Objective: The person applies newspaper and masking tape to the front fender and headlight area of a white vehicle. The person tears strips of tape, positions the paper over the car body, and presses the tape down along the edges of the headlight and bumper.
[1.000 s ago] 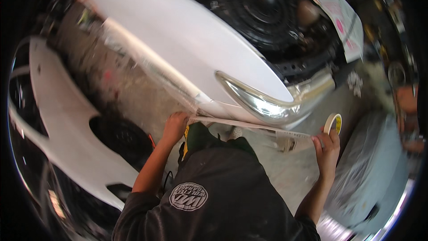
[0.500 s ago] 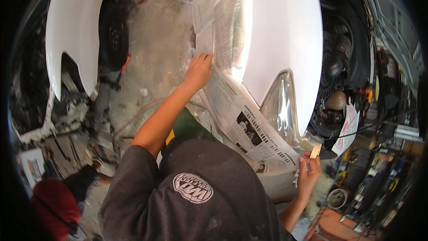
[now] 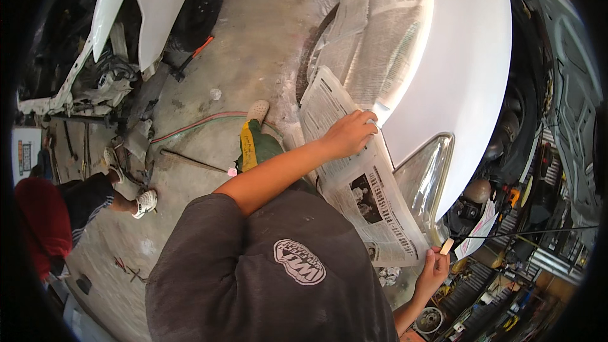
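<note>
Shifted right: left hand (image 3: 349, 134), now flat on printed newspaper sheet (image 3: 364, 183). Sheet's long axis runs down along white car fender (image 3: 456, 69) to right hand (image 3: 432, 267), its grip pinching beige masking tape strip (image 3: 447, 246).

Red hose (image 3: 190, 128) on floor (image 3: 253, 44); 2nd white car (image 3: 136, 0).

Auto body shop: masked white fender (image 3: 462, 69), tools.

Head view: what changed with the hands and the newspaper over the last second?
The left hand moved rightward along the newspaper, now pressing it against the white fender near the headlight. The right hand still pinches the masking tape at the sheet's lower corner.
</note>
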The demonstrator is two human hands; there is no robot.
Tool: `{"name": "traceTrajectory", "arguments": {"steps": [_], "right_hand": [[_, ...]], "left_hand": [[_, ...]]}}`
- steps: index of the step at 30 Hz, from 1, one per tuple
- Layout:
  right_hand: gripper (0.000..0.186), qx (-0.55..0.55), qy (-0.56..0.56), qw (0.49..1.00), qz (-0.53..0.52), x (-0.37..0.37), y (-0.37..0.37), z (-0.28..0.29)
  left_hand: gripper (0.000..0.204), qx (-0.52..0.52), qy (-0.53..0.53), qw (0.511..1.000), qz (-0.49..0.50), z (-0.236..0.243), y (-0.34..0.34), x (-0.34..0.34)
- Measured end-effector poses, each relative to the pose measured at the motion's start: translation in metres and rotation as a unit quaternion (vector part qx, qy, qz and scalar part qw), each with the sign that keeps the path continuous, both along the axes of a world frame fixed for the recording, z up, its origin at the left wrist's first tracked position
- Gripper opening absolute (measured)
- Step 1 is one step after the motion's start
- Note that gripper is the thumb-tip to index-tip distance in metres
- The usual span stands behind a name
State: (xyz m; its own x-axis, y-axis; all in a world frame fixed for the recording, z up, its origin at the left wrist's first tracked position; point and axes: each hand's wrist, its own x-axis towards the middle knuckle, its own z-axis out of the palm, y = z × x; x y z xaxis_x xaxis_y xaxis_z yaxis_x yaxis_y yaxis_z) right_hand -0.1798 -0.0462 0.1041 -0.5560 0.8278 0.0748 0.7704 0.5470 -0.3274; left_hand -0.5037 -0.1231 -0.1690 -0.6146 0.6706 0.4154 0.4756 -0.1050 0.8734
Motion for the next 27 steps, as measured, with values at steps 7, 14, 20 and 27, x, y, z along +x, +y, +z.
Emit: {"name": "traceTrajectory", "arguments": {"steps": [7, 14, 20, 27], "right_hand": [[0.017, -0.009, 0.022, 1.0, -0.002, 0.009, 0.005, -0.011], [0.02, 0.004, 0.049, 0.999, 0.023, 0.022, 0.003, -0.02], [0.012, -0.023, 0.069, 0.997, 0.011, 0.017, -0.008, -0.009], [0.014, -0.002, 0.093, 0.996, -0.013, 0.028, -0.029, 0.012]], "left_hand": [[0.013, -0.033, -0.007, 0.999, -0.019, -0.004, -0.004, -0.002], [0.012, -0.066, -0.001, 0.996, -0.056, -0.009, -0.004, 0.003], [0.012, -0.105, 0.007, 0.99, -0.089, 0.006, -0.007, -0.007], [0.011, -0.129, 0.019, 0.99, -0.049, 0.012, -0.008, -0.011]]}}
